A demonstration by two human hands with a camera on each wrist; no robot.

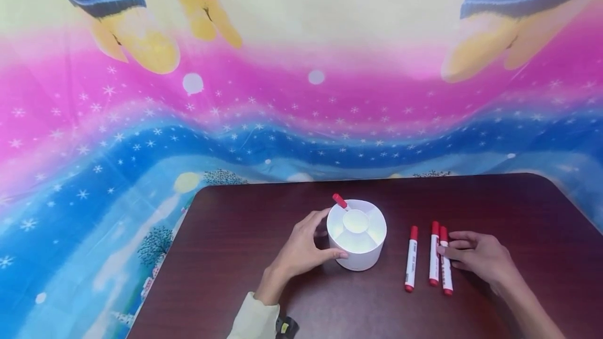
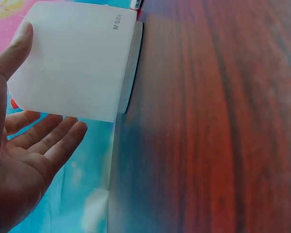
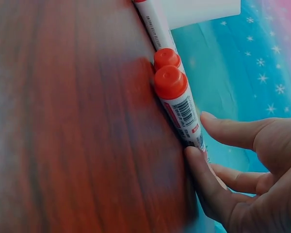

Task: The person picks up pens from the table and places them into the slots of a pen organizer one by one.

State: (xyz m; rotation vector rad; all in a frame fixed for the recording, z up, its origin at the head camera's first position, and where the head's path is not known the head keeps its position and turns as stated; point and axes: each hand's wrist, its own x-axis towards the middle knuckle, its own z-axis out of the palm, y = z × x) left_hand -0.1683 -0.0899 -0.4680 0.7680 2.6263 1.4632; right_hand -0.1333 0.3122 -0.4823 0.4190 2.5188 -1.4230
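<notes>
A white round desk organizer (image 1: 356, 259) with a divided inside stands on the table, one red-capped marker (image 1: 339, 201) leaning in its rear left part. My left hand (image 1: 308, 242) holds the organizer from the left, thumb at its front and fingers round behind; the left wrist view shows the thumb (image 2: 20, 46) along its wall. To the right lie several red-and-white markers. My right hand (image 1: 485, 258) pinches the rightmost marker (image 1: 445, 271) between thumb and fingers. Right beside that one lies another marker (image 1: 434, 255), and a third marker (image 1: 411, 263) lies apart, closer to the organizer.
The dark reddish-brown table (image 1: 226, 276) has rounded far corners. Behind its back edge hangs a colourful cloth (image 1: 292, 109) with snowflakes and cartoon figures. A dark band (image 1: 286, 327) shows at my left sleeve (image 1: 256, 318).
</notes>
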